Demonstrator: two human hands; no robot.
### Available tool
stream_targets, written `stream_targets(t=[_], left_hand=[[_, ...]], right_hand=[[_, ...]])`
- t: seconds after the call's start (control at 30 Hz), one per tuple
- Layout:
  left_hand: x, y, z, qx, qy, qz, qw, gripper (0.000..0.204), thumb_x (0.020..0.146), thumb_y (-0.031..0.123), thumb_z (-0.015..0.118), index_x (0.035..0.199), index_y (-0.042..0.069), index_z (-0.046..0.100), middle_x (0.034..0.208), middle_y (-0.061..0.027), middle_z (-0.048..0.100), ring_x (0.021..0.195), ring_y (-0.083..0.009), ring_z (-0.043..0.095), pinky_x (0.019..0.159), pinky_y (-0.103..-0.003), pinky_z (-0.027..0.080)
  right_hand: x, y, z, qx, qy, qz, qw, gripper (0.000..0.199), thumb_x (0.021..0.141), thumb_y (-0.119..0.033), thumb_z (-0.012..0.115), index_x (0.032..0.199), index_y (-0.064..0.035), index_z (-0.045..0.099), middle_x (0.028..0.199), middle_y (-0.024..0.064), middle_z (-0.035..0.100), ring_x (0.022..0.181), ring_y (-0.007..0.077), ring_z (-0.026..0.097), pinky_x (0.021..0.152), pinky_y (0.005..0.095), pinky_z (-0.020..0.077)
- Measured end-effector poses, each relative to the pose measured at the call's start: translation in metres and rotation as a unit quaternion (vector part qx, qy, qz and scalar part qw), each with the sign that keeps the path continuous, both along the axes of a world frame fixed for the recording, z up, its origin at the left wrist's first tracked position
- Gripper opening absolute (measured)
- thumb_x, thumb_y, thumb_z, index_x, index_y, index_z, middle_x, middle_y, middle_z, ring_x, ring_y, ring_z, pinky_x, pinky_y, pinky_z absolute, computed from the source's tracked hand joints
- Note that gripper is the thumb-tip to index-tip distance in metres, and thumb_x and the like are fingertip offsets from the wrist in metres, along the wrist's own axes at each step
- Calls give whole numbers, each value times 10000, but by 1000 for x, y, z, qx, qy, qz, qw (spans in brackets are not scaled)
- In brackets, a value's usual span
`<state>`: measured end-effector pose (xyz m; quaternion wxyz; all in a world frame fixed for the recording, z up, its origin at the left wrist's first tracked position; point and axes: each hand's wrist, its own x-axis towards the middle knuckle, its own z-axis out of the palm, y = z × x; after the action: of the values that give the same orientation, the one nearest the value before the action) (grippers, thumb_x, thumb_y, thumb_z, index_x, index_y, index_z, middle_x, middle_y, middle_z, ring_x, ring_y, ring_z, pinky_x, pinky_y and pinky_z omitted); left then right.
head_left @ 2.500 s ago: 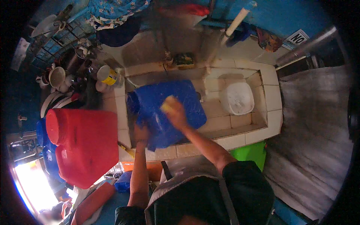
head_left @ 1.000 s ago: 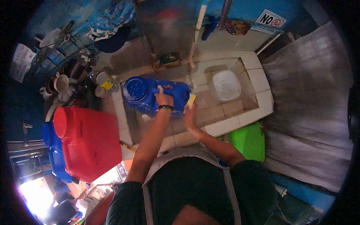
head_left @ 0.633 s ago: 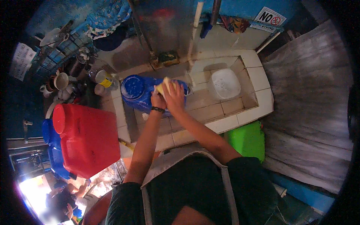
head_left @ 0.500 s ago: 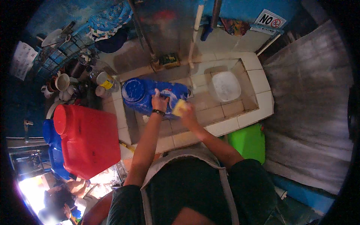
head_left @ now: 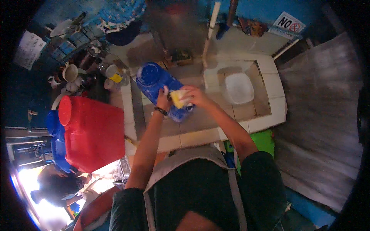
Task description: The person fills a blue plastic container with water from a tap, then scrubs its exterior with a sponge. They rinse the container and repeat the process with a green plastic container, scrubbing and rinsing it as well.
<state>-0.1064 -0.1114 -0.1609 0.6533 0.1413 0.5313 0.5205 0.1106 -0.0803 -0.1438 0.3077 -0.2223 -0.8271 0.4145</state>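
A blue plastic jerrycan point(head_left: 169, 83), streaked with white suds, lies tilted in a tiled sink point(head_left: 268, 119). Its round cap end points to the far left. My left hand point(head_left: 163, 101) grips the middle of the jerrycan, with its fingers partly hidden against the blue surface. In my right hand point(head_left: 195, 96) is a yellow sponge point(head_left: 178, 99), which I hold against the near right part of the jerrycan. A whitish plastic tub point(head_left: 239, 88) sits in the right half of the sink.
A large red jerrycan point(head_left: 94, 133) stands left of the sink, beside another blue container point(head_left: 58, 144). Cups and a yellow-labelled bottle point(head_left: 115, 74) crowd the left counter. A green container point(head_left: 264, 141) sits below the sink's front edge. Another person point(head_left: 58, 184) is at lower left.
The blue jerrycan has turned, its cap end now farther back and its other end nearer me. The sponge has moved left and away from me over it.
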Motion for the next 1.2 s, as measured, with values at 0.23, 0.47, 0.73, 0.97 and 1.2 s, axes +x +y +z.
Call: stream_targets(t=[0.23,0.47,0.73,0.97,1.2], left_hand=[[18,-26,6,247,373,-20,894,249,942,309,402,1036,89,470,801,-12,536,659,-111,500,519,-242,412],[20,-49,2,163,287,-90,940,731,800,262,614,1340,-24,213,1129,-151,518,860,-190,575,751,-361,479],[-12,-17,47,140,560,-410,706,756,764,350,615,1347,29,256,1027,-219,593,952,-338,576,826,-418,446],[-2,-12,76,227,700,-381,560,438,812,435,562,1082,91,576,1014,-176,609,970,-346,558,855,-443,430],[-35,-36,47,256,711,-94,648,266,880,277,487,941,67,637,1037,-124,603,947,-348,569,847,-415,447]], right_hand=[[-61,10,20,14,1,-178,984,323,671,-3,667,988,-62,644,1071,144,556,1090,296,490,926,370,405],[-88,51,-30,-45,-27,-396,917,321,704,-81,655,1019,-47,597,1029,175,544,963,343,528,850,364,426],[-70,143,68,-43,-305,11,951,362,694,-312,622,884,-5,653,876,163,647,783,275,610,700,382,468],[-39,100,77,132,-515,-100,841,318,615,-273,722,816,-32,667,876,176,636,753,310,606,672,427,488],[5,-80,65,136,-191,-179,955,451,698,-209,638,1135,-134,556,1232,201,450,1169,367,402,976,472,325]])
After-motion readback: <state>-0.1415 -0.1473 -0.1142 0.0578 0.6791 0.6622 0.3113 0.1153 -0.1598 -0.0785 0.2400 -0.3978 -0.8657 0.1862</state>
